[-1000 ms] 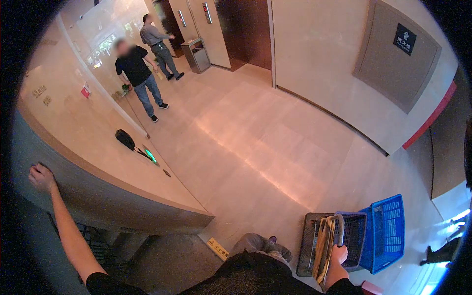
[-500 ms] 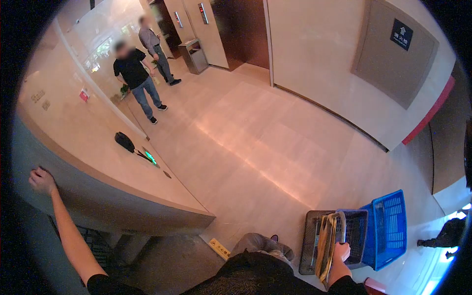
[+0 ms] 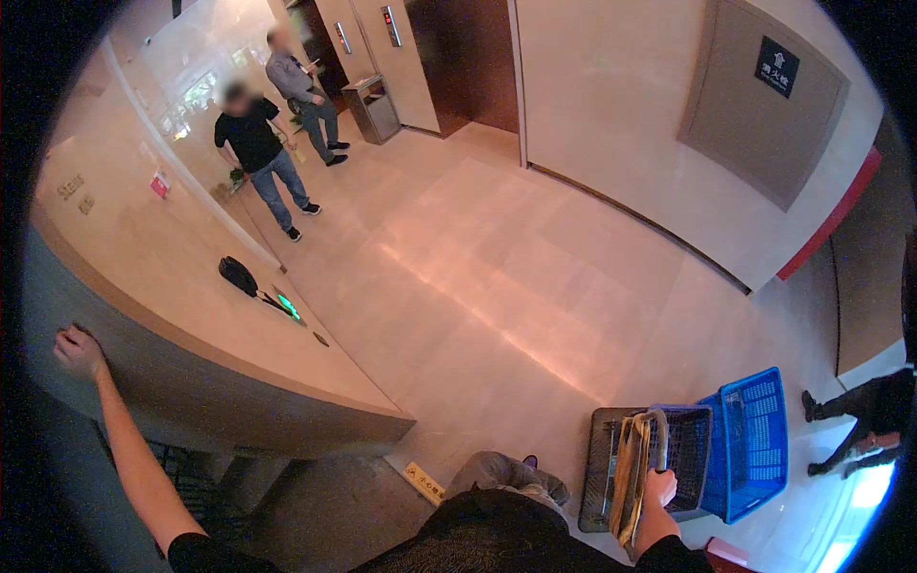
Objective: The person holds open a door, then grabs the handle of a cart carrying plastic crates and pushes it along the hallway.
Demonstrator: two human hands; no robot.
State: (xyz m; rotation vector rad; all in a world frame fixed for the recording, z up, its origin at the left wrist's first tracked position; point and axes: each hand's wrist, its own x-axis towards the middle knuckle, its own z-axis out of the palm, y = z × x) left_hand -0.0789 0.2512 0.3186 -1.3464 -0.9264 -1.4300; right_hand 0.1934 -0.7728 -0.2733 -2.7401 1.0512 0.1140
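Observation:
My left hand (image 3: 79, 351) is closed with bent fingers against the grey door-like panel (image 3: 220, 368) at the left. Whatever its fingers hold, if anything, is hidden. My right hand (image 3: 659, 490) is wrapped round the grey curved handle (image 3: 661, 439) of a dark trolley (image 3: 599, 477). Flat tan-brown pieces (image 3: 626, 477) stand along the handle's left side; what they are is unclear. Beyond the handle sits a dark plastic basket (image 3: 690, 444), and right of that a blue plastic basket (image 3: 755, 444).
Two people (image 3: 250, 134) stand near the lift doors (image 3: 478, 67) and a metal bin (image 3: 373, 110). Another person's legs (image 3: 845, 430) show at the right. Stairs (image 3: 181, 477) lie at lower left, by a yellow floor sign (image 3: 423, 481). A wall panel (image 3: 755, 115) is upper right.
The person at the right has come further into view. The two people by the lifts have shifted their stance slightly. My hands keep their holds, and the view has moved a little.

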